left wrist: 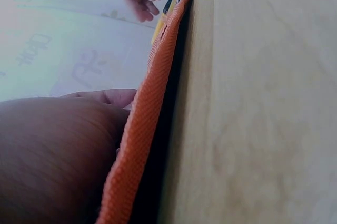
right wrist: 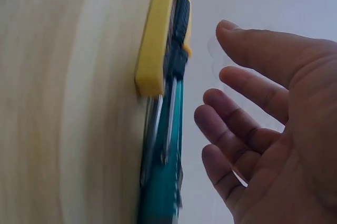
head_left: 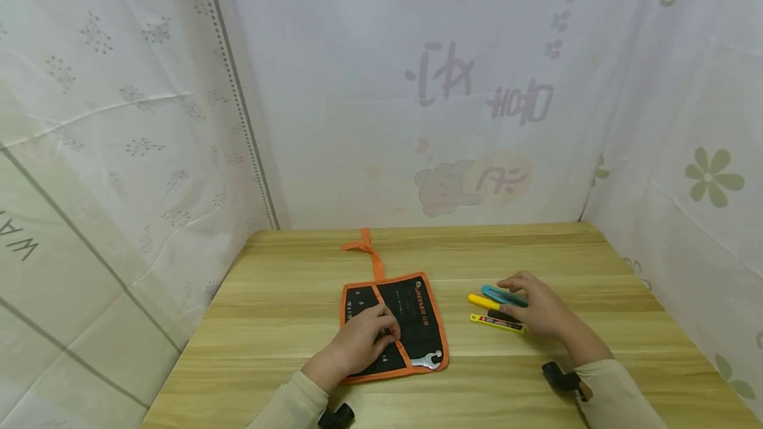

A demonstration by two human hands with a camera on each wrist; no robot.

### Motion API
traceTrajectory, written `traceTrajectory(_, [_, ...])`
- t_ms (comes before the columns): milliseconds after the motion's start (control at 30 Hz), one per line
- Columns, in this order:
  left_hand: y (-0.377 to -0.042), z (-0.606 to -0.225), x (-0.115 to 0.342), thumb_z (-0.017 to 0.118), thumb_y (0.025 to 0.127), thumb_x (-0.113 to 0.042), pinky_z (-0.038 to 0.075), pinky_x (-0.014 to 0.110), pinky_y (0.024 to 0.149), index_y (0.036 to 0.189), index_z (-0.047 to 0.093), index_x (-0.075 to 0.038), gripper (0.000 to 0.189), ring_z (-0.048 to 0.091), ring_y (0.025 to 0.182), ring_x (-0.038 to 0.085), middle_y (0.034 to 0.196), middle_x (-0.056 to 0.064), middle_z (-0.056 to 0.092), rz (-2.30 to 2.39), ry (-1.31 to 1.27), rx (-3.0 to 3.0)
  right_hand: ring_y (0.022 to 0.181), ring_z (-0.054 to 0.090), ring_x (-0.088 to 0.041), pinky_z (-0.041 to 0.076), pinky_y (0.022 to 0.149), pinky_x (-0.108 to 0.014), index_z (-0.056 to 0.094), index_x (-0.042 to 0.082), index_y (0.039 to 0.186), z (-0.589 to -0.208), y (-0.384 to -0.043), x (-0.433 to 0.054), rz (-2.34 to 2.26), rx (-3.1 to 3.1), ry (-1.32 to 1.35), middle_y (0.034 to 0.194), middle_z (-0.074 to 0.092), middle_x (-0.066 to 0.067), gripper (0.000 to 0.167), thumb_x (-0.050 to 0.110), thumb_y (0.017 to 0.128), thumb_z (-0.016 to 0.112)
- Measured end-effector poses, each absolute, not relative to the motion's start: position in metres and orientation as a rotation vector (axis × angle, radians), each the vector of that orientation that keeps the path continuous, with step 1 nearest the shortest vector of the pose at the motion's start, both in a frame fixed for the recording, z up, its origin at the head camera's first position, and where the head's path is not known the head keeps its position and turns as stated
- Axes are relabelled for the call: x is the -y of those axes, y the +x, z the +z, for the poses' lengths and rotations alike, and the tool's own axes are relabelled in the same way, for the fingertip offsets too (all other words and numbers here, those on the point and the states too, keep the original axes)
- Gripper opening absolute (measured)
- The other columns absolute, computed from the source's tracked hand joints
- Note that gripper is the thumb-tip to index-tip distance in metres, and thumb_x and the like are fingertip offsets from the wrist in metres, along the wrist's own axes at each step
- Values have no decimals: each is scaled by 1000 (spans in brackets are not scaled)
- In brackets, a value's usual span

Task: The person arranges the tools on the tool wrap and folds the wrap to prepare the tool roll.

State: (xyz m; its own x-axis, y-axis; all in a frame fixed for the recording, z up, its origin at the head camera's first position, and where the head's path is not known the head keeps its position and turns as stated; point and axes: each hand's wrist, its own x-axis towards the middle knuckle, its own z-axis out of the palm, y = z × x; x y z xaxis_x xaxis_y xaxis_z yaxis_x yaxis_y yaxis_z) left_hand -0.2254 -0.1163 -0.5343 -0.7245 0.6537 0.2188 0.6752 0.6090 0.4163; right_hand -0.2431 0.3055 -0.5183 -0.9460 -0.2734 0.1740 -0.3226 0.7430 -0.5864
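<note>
A black tool pouch (head_left: 411,303) with orange trim lies on the table, an open-end wrench (head_left: 426,361) showing at its near right corner. My left hand (head_left: 365,339) rests on the pouch with bent fingers near the orange pocket edge; whether they pinch it is hidden. To the right, my right hand (head_left: 541,308) is over a small group of tools, fingers loosely bent and apart from them in the right wrist view. The group holds a teal tool (head_left: 501,295), a yellow-and-black handle (right wrist: 181,23) with metal shafts beside it, and a yellow labelled tool (head_left: 485,320), perhaps a knife.
An orange tie strap (head_left: 377,263) runs from the pouch toward the back of the wooden table (head_left: 286,323). Patterned cloth (head_left: 346,151) hangs behind the table and on both sides. Black wrist devices (head_left: 336,417) sit at both sleeves.
</note>
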Motion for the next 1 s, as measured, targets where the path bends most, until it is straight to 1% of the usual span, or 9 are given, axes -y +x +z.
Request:
traceTrajectory(167, [-225,-535,116,76,99,-15,52,21,77,97,67,-33,20,54,86,0,105,-15,55,-739,-1151,2774,117,59,-33,51,95,-60,66,5,138,-518,-241,-320,1017,2876,472,130,61,-9,50,24,94,82])
traceTrajectory(267, [-225,-535,115,76,99,-15,52,21,77,96,67,-32,20,54,86,0,104,-16,55,-734,-1146,2775,118,59,-33,50,98,-62,65,5,139,-520,-241,-328,1038,2878,472,131,61,-11,54,29,94,82])
traceTrajectory(367, [-225,-535,115,76,98,-15,52,22,77,96,68,-32,19,54,86,0,104,-15,55,-729,-1145,2773,117,61,-33,50,99,-61,65,4,138,-522,-241,-334,1067,2879,465,129,63,-11,55,30,94,82])
traceTrajectory(533, [-225,-536,115,76,98,-15,52,21,77,96,68,-31,18,54,85,0,104,-15,56,-724,-1146,2771,111,64,-30,54,94,-54,66,2,134,-522,-241,-339,1090,2897,478,124,66,-10,52,29,93,83])
traceTrajectory(633, [-225,-535,115,76,98,-15,52,21,77,96,68,-31,18,54,85,0,104,-15,56,-728,-1145,2773,110,64,-28,54,93,-51,68,2,132,-522,-241,-339,1108,2916,453,123,67,-8,52,28,91,85])
traceTrajectory(833, [-226,-535,115,78,97,-16,52,22,76,97,70,-28,14,55,85,1,104,-15,56,-743,-1145,2772,108,64,-25,53,94,-50,70,4,129,-524,-242,-341,1126,2944,419,122,68,-6,48,27,90,86])
traceTrajectory(1000, [-226,-534,115,77,98,-16,52,22,77,97,70,-29,14,55,85,1,105,-15,56,-745,-1147,2769,105,63,-22,52,93,-50,73,7,126,-528,-243,-343,1104,2948,389,118,68,-3,43,26,89,86])
